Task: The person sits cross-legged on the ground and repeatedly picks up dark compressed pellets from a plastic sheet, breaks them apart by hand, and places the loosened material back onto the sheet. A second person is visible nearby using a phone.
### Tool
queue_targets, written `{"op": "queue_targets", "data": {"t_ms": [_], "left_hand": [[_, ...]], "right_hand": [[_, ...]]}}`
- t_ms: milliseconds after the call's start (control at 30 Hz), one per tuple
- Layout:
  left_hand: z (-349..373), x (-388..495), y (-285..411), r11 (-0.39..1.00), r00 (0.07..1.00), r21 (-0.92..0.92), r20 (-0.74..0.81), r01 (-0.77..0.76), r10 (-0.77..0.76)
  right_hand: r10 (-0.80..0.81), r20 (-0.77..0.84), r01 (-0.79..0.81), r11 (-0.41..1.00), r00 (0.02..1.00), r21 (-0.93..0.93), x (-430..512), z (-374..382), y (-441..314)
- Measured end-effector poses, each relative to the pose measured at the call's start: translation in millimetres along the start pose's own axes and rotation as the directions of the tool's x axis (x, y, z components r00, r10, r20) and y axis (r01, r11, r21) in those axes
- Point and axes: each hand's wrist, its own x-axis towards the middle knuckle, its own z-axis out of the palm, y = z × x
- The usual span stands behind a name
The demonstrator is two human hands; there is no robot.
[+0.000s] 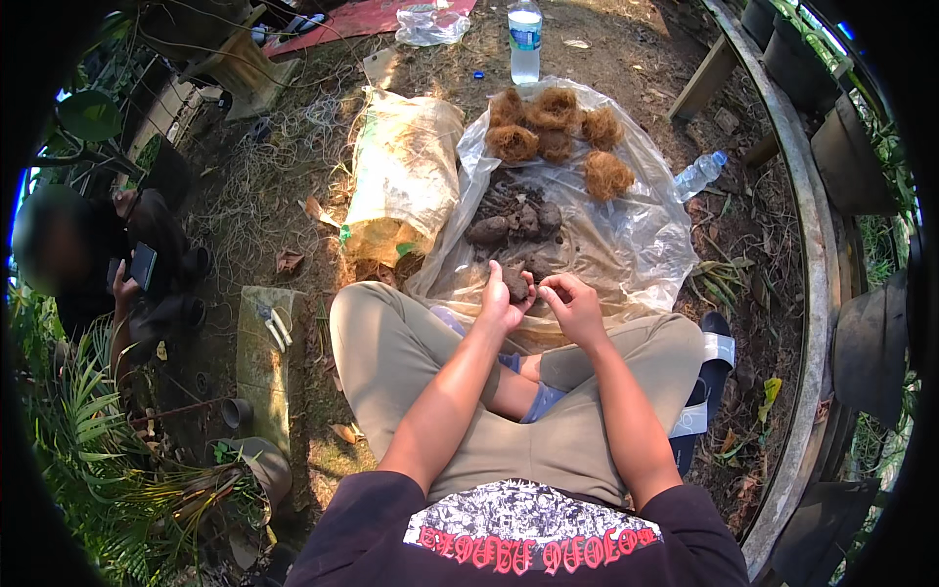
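My left hand [502, 299] cups a lump of dark, moist soil [516, 282] above my crossed legs. Close beside it on the right is my right hand [571, 304], its thumb and fingertips pinched together near the lump; whether anything small sits between them is hard to see. Just beyond, a pile of dark soil clumps [517, 216] lies on a clear plastic sheet [638, 242]. Several balls of brown coir-like fibre [608, 175] rest at the sheet's far end.
A woven sack [407, 161] lies left of the sheet. A water bottle [525, 44] stands beyond it; another bottle [700, 174] lies at right. Pruning shears [277, 329] rest on a concrete block [257, 374]. A person [95, 249] at left holds a phone [142, 265]. Sandals [693, 418] lie by my right knee.
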Motion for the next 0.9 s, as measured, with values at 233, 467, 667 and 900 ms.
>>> {"op": "queue_targets", "data": {"t_ms": [233,467,667,900], "left_hand": [[-12.9,12.1,0.5,1.0,0.994,0.003,0.113,0.015,-0.015],[7.7,-3.9,1.0,0.99,0.994,-0.1,-0.049,-0.099,0.094],[5.3,-10.1,2.5,0.986,0.99,-0.085,-0.003,-0.141,0.141],[10.4,-11.2,1.2,0.982,0.986,-0.099,-0.05,-0.163,0.158]], "right_hand": [[-0.059,0.059,0.073,0.961,0.996,-0.266,-3.5,10.1,-8.2],[-0.073,-0.036,0.051,0.905,0.997,-0.422,-11.9,23.2,-15.0],[-0.091,-0.098,0.054,0.943,0.991,-0.328,-7.1,27.5,-9.7],[-0.084,-0.101,0.055,0.964,0.991,-0.26,-3.8,19.2,0.5]]}}
